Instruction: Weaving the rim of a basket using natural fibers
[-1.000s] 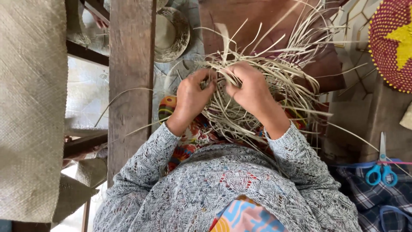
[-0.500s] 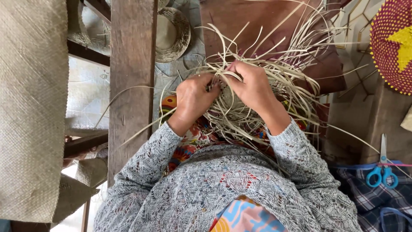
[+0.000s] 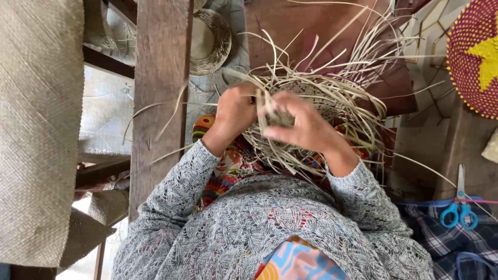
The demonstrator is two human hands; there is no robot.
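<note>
Both hands at lap level, over a half-woven straw piece (image 3: 316, 103) held in front of the body. Left hand (image 3: 236, 111) curled around its left edge, fingers closed on the weave. Right hand (image 3: 303, 124) lies across the middle, fingers bent and pinching a few flat straw strips (image 3: 267, 116). Loose strip ends fan up and right from the woven part, long axis running roughly lower left to upper right; a few strays trail left across the wooden post (image 3: 158, 93). Tight on the left: post just beside the left forearm, woven mat (image 3: 39, 129) beyond it. Right side roomier; blue-handled scissors (image 3: 459, 207) lie on plaid cloth (image 3: 446, 243), well apart from the hands.
</note>
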